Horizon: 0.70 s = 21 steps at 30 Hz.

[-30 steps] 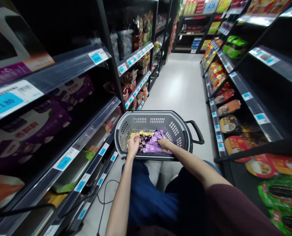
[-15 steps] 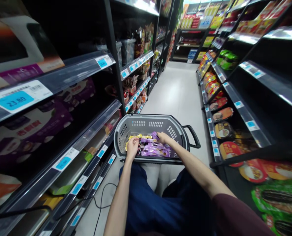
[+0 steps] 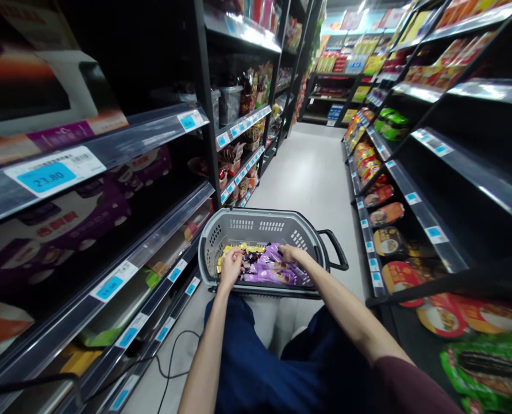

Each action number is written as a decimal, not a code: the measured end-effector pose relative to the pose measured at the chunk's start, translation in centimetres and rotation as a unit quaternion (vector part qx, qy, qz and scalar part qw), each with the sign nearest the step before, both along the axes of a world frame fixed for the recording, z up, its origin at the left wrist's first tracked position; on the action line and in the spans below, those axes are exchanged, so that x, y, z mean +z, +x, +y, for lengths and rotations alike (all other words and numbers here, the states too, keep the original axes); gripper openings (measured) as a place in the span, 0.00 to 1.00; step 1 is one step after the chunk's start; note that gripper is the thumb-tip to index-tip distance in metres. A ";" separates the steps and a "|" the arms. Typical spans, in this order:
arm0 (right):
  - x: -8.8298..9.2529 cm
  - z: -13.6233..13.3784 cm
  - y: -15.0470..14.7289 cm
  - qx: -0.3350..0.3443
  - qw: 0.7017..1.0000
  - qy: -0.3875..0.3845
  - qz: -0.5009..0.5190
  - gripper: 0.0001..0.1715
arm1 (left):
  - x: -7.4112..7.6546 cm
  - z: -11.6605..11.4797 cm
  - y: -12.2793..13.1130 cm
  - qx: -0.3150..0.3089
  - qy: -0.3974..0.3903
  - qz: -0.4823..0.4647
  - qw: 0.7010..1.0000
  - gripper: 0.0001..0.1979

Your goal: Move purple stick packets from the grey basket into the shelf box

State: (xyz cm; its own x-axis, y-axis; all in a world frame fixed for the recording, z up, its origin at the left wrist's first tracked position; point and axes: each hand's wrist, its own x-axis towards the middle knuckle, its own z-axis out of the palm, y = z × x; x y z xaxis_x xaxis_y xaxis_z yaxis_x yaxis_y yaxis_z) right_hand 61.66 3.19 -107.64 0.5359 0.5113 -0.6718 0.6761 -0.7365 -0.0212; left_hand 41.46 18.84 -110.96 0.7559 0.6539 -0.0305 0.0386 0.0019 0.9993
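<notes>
A grey shopping basket [image 3: 268,221] with a black handle stands in front of my knees. Purple snack packets [image 3: 273,275] lie side by side in its middle and right part. Yellow packets [image 3: 222,257] and some small dark-wrapped ones are bunched toward the left. My left hand [image 3: 231,265] is inside the basket over the dark and yellow packets, its fingers bent together; what they pinch, if anything, is too small to make out. My right hand [image 3: 292,255] has its closed fingers on the end of a purple packet at the right.
Shelves with blue price tags [image 3: 46,177] run close along my left, holding purple cartons [image 3: 51,230]. The right-hand shelves carry bowls of packaged food [image 3: 402,282] and green bags [image 3: 488,359]. A black cable [image 3: 169,368] trails over the floor at lower left.
My right hand has lowered the purple packet, which now lies slanted among the others. My left hand stays by the dark and yellow packets. The view has tilted up slightly.
</notes>
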 end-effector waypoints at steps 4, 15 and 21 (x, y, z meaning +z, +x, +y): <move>0.2 0.1 -0.1 -0.015 1.000 -0.012 0.015 0.16 | 0.0 -0.1 -0.1 -0.007 -0.004 -0.005 1.000 0.12; 1.7 1.3 -0.8 -0.089 0.952 0.275 0.102 0.11 | 0.7 -0.3 -0.3 -0.028 0.001 -0.004 1.000 0.15; 2.3 3.7 -4.8 -0.206 0.821 0.501 0.182 0.22 | 1.6 -0.9 -0.3 -0.097 0.049 -0.020 0.994 0.21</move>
State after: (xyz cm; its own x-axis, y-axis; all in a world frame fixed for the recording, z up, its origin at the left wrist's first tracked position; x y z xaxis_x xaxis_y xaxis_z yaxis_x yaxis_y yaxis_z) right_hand 56.84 6.88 -105.37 0.6592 0.7302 -0.1795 0.1877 -0.3909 -0.9011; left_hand 41.15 17.94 -109.39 0.8672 0.4945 0.0588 -0.0109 -0.0993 0.9950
